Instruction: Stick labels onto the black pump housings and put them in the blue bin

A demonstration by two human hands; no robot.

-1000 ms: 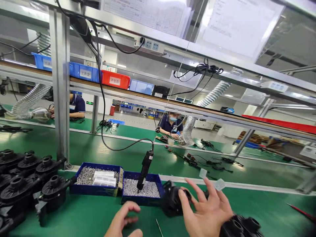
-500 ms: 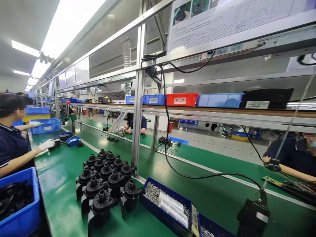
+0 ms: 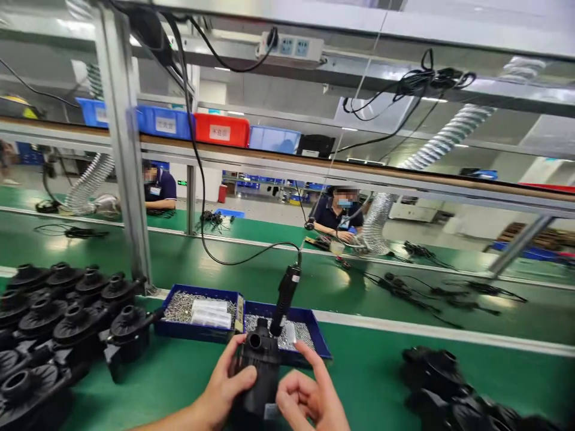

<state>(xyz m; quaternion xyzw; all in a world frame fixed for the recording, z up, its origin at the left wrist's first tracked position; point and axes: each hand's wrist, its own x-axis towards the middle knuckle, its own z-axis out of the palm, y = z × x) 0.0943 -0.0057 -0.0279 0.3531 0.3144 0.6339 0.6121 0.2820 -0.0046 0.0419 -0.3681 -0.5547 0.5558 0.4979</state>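
Observation:
My left hand [image 3: 229,383] is closed around the side of a black pump [image 3: 260,383], thumb on its front. The pump stands upright with its round port [image 3: 255,341] facing me. Close to the pump's right side is my right hand [image 3: 312,389], its index finger stretched forward and its other fingers curled; nothing shows in it. A black electric screwdriver [image 3: 286,293] hangs by its cord just beyond the pump, its lower end partly hidden. Behind the pump, a blue screw bin [image 3: 321,338] and a second blue bin [image 3: 168,326] hold many small screws.
Several black pumps [image 3: 76,323] stand in rows at left. More black parts [image 3: 442,383] lie at right on the green bench [image 3: 359,383]. A metal post [image 3: 119,143] rises beyond the left rows. Across the bench sit co-workers [image 3: 335,209], among cables [image 3: 404,293].
My view has swung right and down toward the bench. Both my hands and the held pump have come into view, and the screwdriver and bins now appear further left.

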